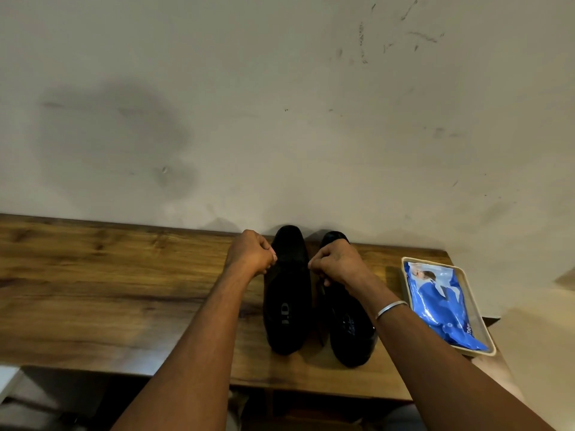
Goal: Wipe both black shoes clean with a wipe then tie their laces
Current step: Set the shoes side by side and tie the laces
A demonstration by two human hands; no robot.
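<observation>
2 black shoes stand side by side on a wooden table (93, 290), with the toes toward the wall (280, 119) and the heels toward the person. The left shoe (287, 306) is a little farther from the person than the right shoe (348, 334), and they are just beside each other. Pale letters show on the insole of each shoe.

The left hand (250, 251) is at the left side of the left shoe, near its front part. Its fingers are curled tight and pressed against the thumb, as in a pinch. The right hand (337, 262) is over the gap between the 2 shoes and covers part of the right shoe's front. Its fingers are curled in the same way. The laces are too thin and dark to see against the black leather, so I cannot tell what each hand pinches. A silver bangle (390, 308) sits on the right wrist.

At the right end of the table lies a pale tray (426, 259), and a blue pack of wipes (441, 303) lies inside it, well apart from both hands.
</observation>
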